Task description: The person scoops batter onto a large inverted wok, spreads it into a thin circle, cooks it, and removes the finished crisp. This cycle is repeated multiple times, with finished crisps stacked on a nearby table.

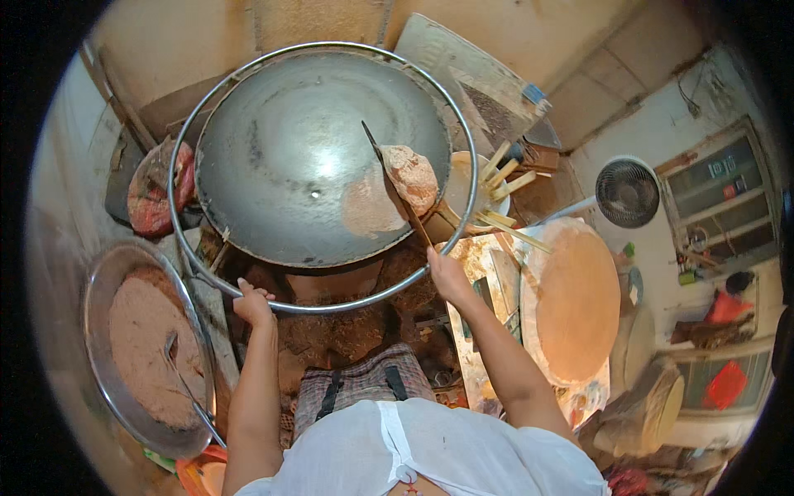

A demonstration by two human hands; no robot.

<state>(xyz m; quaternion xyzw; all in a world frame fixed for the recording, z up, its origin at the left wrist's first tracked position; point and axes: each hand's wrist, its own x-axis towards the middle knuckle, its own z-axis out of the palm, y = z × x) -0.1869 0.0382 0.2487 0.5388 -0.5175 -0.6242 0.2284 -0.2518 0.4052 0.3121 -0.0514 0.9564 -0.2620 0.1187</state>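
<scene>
A wide dark round griddle sits inside a larger shiny metal ring. My left hand is closed on the ring's near left side. In my right hand, at the near right of the ring, is the handle end of a long thin spatula. Its dark blade slants over the right part of the griddle. Against the blade's right side rests a lump of pinkish-brown batter. To the left of the blade, a thin patch of the same batter covers the griddle.
A metal basin of pinkish batter with a ladle stands at left. At right, a large round flat sheet lies on a board. Several pale sticks rest by a bucket. A fan stands farther right.
</scene>
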